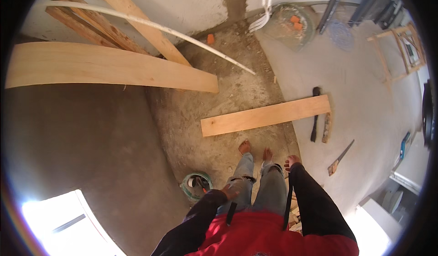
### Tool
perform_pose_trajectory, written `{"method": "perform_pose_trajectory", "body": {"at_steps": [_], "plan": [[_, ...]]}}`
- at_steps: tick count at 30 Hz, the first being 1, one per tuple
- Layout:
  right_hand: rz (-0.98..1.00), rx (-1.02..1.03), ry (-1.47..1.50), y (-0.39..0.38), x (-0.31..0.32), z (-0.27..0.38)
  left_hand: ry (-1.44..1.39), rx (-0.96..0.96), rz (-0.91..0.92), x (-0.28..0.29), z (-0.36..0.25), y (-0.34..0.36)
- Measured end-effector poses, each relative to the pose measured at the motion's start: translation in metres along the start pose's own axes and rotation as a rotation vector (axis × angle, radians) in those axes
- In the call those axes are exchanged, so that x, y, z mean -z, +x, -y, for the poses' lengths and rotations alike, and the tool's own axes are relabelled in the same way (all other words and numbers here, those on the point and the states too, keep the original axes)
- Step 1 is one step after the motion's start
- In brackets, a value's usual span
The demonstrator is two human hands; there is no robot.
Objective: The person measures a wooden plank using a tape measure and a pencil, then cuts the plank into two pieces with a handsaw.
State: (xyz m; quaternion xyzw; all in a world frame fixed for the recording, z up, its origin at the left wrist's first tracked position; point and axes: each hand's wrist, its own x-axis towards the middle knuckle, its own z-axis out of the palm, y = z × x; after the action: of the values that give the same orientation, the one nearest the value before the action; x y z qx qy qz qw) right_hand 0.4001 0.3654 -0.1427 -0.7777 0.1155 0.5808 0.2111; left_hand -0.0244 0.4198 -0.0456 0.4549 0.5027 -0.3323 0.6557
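My left hand [231,192] is by my left thigh, its fingers stretched out and holding nothing that shows. My right hand [292,162] hangs to the right of my right leg, fingers loosely bent and apart, with nothing visible in it. Beyond my bare feet lies a short flat wooden board [264,115], apart from both hands. Its right end rests over a long black-handled tool [314,130], whose kind I cannot tell, and beside a rough wood strip [327,128]. A handsaw [340,159] with a wooden handle lies on the floor to the right.
A long wide plank [114,66] and several timbers [137,21] lean at the far left, with a white pipe [182,34] across them. A green bucket [197,185] with tools stands left of my legs. Far right are a wooden frame [401,50] and a blue tool [404,145].
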Motion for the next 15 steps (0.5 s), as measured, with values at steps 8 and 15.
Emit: {"method": "perform_pose_trajectory", "body": {"at_steps": [8, 15], "plan": [[0.017, 0.000, 0.038, 0.278, -0.062, 0.093, 0.114, 0.250, -0.153, -0.014, -0.107, 0.005], [-0.235, -0.046, 0.551, 0.381, -0.145, 0.132, -0.034, 0.283, -0.307, -0.045, -0.107, 0.029]]}}
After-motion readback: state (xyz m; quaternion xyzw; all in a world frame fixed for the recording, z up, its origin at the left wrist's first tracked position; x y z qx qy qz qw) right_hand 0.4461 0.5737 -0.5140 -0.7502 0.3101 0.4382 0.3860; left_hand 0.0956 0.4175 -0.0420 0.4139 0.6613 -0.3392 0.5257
